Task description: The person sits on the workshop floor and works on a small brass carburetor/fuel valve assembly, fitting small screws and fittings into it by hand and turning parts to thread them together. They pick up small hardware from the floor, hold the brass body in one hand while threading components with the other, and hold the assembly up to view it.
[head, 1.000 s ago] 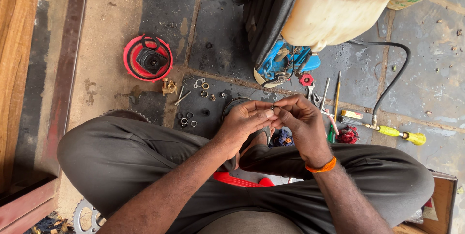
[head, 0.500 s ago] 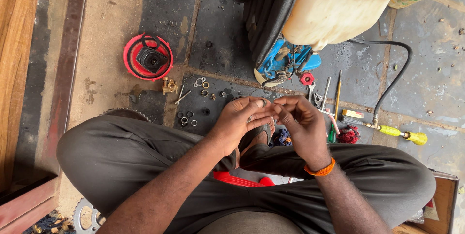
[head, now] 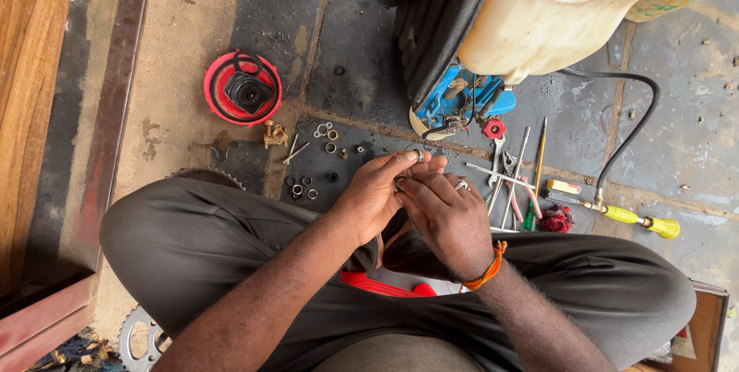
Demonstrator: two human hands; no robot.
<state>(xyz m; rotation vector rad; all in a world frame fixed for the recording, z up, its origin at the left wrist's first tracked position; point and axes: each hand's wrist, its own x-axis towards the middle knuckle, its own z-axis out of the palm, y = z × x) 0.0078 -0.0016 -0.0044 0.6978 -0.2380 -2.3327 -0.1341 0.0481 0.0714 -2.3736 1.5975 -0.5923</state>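
I sit cross-legged on the floor with both hands together over my lap. My left hand (head: 377, 196) pinches a small metal ring-like part (head: 416, 155) at its fingertips. My right hand (head: 445, 216), with an orange band at the wrist, closes against the left and grips the same small part from below; most of the part is hidden by the fingers. Just beyond the hands lie loose washers and nuts (head: 302, 186) and a small brass fitting (head: 274, 135).
A red round cap with a black centre (head: 240, 88) lies far left. A blue and black sprayer machine with a cream tank (head: 493, 48) stands ahead. Hand tools (head: 514, 172), a hose with a yellow nozzle (head: 645, 222) and a sprocket (head: 138, 337) lie about.
My hands have drawn closer together, and my right hand has slid left under the left fingers. The small part now sits higher at my left fingertips.
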